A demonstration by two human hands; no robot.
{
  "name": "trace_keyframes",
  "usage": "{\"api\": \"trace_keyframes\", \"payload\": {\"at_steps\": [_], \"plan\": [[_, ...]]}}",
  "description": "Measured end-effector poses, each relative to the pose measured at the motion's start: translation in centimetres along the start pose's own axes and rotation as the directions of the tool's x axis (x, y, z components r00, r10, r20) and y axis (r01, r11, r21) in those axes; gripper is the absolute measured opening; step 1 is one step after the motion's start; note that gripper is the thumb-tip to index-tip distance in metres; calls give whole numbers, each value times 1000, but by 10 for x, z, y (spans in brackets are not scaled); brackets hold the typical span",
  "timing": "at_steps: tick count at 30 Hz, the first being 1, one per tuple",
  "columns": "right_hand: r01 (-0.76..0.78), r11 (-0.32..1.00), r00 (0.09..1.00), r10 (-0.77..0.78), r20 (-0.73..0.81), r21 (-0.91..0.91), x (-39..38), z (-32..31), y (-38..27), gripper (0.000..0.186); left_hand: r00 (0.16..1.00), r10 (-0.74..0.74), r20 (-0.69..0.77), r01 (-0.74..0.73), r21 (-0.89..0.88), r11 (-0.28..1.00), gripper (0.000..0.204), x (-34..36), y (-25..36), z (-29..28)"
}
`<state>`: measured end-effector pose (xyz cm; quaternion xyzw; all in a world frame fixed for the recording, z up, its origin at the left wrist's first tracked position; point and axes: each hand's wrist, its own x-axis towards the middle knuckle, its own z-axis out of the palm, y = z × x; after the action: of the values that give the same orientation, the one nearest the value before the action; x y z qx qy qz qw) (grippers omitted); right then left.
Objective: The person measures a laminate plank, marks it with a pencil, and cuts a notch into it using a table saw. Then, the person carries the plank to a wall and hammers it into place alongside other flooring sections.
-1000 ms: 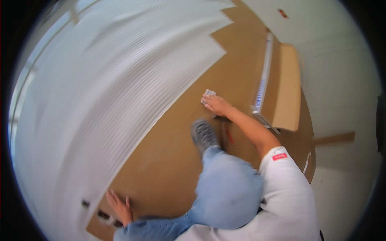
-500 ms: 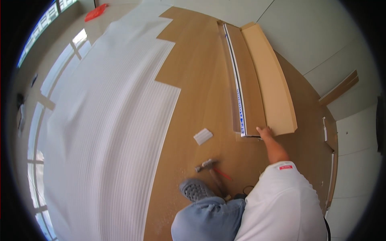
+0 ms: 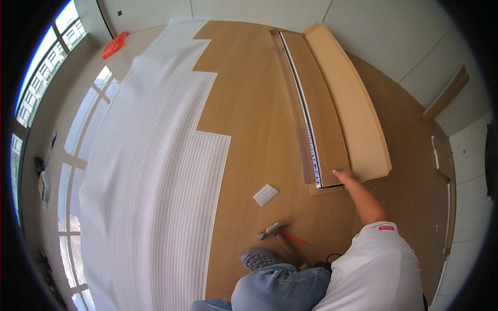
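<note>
My right hand (image 3: 346, 176) reaches out to the near end of a brown wood-look floor plank (image 3: 324, 111). The thumb rests on top of the plank's near right corner, and the other fingers are mostly hidden, curled at its edge. This plank lies uppermost in a long opened cardboard box (image 3: 358, 109), whose wide flap is folded out to the right. Blue print on white runs along the box's left side. My left hand is out of sight.
Laid brown flooring (image 3: 249, 114) has a stepped left edge against white ribbed underlay (image 3: 161, 181). A hammer (image 3: 275, 229), a red pencil-like stick (image 3: 295, 238) and a small white ribbed piece (image 3: 265, 195) lie near my shoe (image 3: 257, 258). Planks (image 3: 448, 93) lean at the right wall; a red bag (image 3: 114, 45) sits far left.
The whole view has shifted, so more of the window and far wall shows. My right hand stays at the plank's near end, and the plank keeps its place in the box.
</note>
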<state>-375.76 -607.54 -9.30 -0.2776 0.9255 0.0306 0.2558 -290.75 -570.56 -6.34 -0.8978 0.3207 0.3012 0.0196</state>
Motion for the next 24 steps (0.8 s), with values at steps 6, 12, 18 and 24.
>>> {"api": "trace_keyframes", "payload": {"at_steps": [6, 12, 18, 24], "plan": [[-70, 980, 996, 58, -66, -187, -55, 9, -49, 92, 997, 65, -38, -66, -26, 997, 53, 9, -9, -19], [-10, 976, 973, 60, -224, 216, -46, 32, -39, 61, 972, 194, -135, -190, 44, 981, 54, 64, 32, -35], [-134, 621, 960, -113, 257, 773, -51, 35, -22, 43, 913, 323, -248, -369, -169, 914, 42, 80, 133, -48], [-156, 492, 880, -324, 346, 857, -64, 30, -39, 31, 822, 545, -166, -568, -314, 761, 33, 63, 297, -28]]}}
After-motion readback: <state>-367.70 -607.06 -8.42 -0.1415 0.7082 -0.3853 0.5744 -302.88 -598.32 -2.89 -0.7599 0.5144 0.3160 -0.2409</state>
